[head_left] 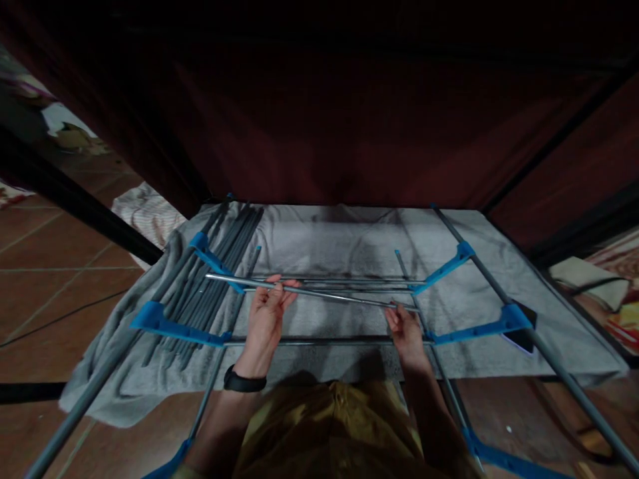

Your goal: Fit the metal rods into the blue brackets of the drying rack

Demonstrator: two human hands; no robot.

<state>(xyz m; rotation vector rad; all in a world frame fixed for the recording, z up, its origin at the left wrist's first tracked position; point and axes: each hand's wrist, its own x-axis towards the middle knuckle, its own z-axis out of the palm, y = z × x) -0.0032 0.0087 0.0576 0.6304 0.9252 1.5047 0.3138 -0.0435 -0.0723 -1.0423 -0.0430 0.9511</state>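
Observation:
A thin grey metal tube slants across the middle, its left end higher than its right. My left hand, with a black wristband, pinches it left of centre. The fingers of my right hand close around its right end. Beneath lies a rack frame of grey poles with blue plastic brackets, a left bracket and a right bracket among them. A fixed crossbar joins these two nearer brackets. Other thin crossbars span the farther pair of brackets, partly behind the held tube.
Several loose grey tubes lie in a bundle on the left of a grey cloth. A dark phone-like object rests under the right pole. A dark red panel stands behind. Tiled floor shows at left.

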